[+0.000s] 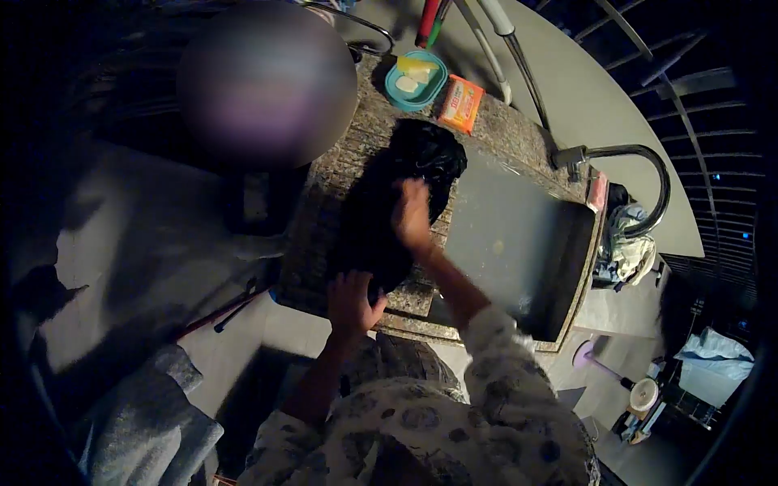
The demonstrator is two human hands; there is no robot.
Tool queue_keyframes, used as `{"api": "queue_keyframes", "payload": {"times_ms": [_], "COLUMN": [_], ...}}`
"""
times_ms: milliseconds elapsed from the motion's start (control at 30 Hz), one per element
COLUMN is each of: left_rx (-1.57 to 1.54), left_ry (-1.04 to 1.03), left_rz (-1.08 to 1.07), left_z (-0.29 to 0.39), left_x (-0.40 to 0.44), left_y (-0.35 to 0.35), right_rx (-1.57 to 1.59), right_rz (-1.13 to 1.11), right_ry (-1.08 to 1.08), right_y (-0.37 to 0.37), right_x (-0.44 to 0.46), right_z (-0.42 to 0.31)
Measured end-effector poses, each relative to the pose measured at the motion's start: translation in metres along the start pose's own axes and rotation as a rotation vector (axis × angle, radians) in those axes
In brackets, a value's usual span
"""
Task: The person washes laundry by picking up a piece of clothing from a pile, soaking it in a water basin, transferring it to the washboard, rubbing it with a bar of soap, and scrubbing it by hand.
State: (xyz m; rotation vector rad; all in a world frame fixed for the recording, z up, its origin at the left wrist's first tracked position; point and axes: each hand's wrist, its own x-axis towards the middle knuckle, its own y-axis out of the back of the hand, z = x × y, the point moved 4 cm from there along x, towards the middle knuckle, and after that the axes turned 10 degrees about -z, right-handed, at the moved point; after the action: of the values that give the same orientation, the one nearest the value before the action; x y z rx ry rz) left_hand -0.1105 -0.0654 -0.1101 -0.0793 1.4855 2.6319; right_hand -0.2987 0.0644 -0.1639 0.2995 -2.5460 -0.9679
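Observation:
A black cloth or garment lies bunched on the ribbed washboard side of a stone sink. My left hand rests on the near end of the cloth, fingers spread and lying flat. Farther up the cloth is my right hand, smeared by motion. Its fingers meet the dark fabric, and I cannot make out whether they grip anything. The lower part of the cloth merges with shadow, so its outline there is hidden.
Right of the washboard is the sink basin, with a curved tap beyond. A teal soap dish and an orange packet stand behind the cloth. Clothes are piled right of the sink.

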Motion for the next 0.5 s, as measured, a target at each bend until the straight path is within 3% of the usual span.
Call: {"api": "queue_keyframes", "payload": {"times_ms": [67, 167, 233, 333, 400, 467, 500], "left_rx": [0.072, 0.097, 0.043, 0.035, 0.035, 0.027, 0.025], "left_ry": [0.009, 0.019, -0.006, -0.009, -0.008, -0.015, -0.012], "left_rz": [-0.041, -0.065, -0.035, -0.009, 0.002, 0.022, 0.012], "left_z": [0.002, 0.002, 0.003, 0.001, -0.001, -0.003, -0.003], "left_x": [0.0, 0.001, 0.0, 0.001, 0.001, 0.0, -0.002], "left_y": [0.002, 0.0, 0.0, -0.001, -0.002, -0.005, -0.004], "right_rx": [0.15, -0.159, -0.397, -0.395, -0.477, -0.096, -0.076], "right_rz": [-0.12, -0.345, -0.143, -0.094, -0.119, -0.296, -0.328], "right_ry": [0.269, 0.106, 0.013, -0.285, -0.141, -0.088, 0.004], "right_y": [-0.047, -0.066, -0.068, -0.068, -0.088, -0.095, -0.092], "right_x": [-0.03, -0.008, 0.042, 0.096, 0.09, 0.044, 0.012], "right_z": [-0.034, -0.033, 0.005, 0.056, 0.054, 0.016, -0.02]}}
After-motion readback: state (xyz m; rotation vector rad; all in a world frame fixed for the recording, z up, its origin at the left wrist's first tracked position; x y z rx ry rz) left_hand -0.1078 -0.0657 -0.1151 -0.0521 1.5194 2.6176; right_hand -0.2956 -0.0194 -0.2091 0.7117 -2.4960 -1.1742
